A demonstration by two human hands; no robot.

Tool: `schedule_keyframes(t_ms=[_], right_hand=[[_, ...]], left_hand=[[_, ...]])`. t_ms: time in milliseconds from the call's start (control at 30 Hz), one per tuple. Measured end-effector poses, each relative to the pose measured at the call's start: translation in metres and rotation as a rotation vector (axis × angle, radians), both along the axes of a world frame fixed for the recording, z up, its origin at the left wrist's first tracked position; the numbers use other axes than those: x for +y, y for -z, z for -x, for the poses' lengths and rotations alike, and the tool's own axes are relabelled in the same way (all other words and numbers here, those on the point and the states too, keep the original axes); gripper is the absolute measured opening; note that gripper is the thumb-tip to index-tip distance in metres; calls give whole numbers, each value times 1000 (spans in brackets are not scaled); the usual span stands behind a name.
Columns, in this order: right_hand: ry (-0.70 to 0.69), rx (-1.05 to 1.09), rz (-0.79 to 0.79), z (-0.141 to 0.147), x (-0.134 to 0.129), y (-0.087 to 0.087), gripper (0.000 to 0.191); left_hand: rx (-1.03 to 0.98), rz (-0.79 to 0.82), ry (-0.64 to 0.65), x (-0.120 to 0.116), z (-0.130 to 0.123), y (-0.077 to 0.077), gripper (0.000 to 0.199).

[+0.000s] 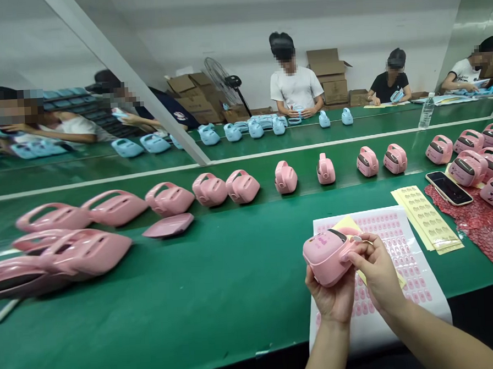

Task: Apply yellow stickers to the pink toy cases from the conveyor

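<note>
My left hand (334, 301) cups a pink plastic casing (327, 257) from below, fingers wrapped round its underside. The casing has a carry handle, a dark window on top and printed lettering, and it is tilted. At its right side, by the handle, my right hand (377, 271) is closed in a pinch. A small pale piece (355, 238), like a sticker, shows at those fingertips; its far edge is partly hidden. Under both hands lies a white sheet of pink stickers (412, 275), with a yellow backing sheet (347, 223) on it, mostly covered by the casing.
Pink casings (285, 177) line the bench's far side, with clusters at both ends. A loose pink panel (169, 225) lies left. Rightward are yellow sticker sheets (428, 219), a phone (449, 187) and red bubble wrap (486, 232). Co-workers (297, 88) handle blue casings beyond the divider.
</note>
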State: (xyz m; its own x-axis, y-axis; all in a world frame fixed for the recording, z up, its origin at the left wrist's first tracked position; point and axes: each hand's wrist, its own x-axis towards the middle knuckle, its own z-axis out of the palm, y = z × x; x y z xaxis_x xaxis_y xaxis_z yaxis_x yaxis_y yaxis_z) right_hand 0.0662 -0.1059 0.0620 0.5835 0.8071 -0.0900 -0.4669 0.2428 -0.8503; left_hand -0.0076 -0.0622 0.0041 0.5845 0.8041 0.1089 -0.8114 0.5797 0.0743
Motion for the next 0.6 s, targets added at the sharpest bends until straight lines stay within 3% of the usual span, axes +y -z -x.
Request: schedule_keyframes(t_ms=[333,600], right_hand=[[7,-39,-21,2,-1,1,36],[63,-120,-8,5,0,4,30]], left_hand=[[19,-124,29,-1,0,-5,69],[83,-46,24,-3,2,-3,71]])
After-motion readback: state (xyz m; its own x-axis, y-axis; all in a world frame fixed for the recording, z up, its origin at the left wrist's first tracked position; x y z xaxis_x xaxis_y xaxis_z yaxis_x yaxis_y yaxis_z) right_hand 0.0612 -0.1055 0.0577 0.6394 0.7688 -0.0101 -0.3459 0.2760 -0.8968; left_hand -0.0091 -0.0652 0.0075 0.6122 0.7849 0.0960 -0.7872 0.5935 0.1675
